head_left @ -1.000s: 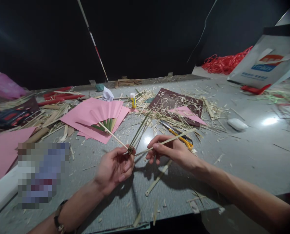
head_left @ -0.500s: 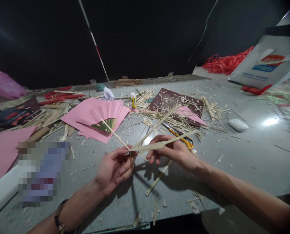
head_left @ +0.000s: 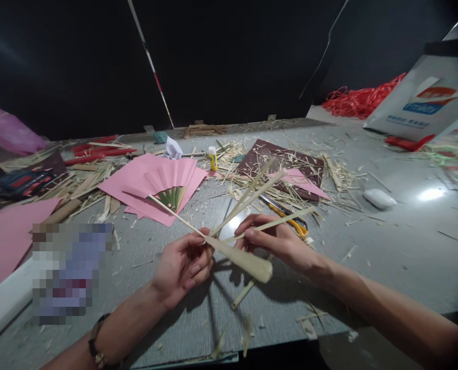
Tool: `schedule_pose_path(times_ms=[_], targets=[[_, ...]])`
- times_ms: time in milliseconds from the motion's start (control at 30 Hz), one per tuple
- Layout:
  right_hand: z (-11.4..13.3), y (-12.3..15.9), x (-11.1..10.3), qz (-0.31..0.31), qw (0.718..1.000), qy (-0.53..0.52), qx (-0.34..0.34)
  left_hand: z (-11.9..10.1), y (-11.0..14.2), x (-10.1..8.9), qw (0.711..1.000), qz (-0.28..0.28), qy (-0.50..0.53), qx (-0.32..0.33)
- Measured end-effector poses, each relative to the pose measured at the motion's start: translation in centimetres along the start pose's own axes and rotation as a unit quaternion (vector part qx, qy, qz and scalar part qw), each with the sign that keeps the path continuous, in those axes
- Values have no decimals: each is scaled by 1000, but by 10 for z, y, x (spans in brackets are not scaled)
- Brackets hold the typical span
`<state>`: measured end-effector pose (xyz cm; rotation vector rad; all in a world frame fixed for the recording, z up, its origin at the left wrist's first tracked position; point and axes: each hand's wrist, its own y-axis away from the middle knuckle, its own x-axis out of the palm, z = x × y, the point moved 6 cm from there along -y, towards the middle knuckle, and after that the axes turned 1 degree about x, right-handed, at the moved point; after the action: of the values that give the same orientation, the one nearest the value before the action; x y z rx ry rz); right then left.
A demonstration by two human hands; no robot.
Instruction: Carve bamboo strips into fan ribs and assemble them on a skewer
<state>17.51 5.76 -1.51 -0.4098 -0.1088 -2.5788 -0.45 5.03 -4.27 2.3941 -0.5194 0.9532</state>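
Note:
A fan frame of thin bamboo ribs is spread in the air above the table. My left hand pinches the ribs where they meet, between thumb and fingers. My right hand is closed on one rib that points to the right, its thumb on top. The widest rib swings down toward me, while others point away and to the left. One loose bamboo rib lies on the table below, partly hidden by the spread ribs. A yellow utility knife rests just beyond my right hand.
A pink paper fan lies on pink sheets at the left centre. Behind are a glue stick and a brown board strewn with shavings. A white computer mouse and a paper bag stand right. Red-handled tools lie left.
The wide rib has swung down toward me, away from the others. My right thumb and fingers have shifted onto the rib pointing right. My left hand keeps its pinch.

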Motion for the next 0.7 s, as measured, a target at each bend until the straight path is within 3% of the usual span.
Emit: schedule_pose_path(times_ms=[700], targets=[[-3,-1,0,-4,1000,2,-6,4,0,-1,1000,9,-21,-22]])
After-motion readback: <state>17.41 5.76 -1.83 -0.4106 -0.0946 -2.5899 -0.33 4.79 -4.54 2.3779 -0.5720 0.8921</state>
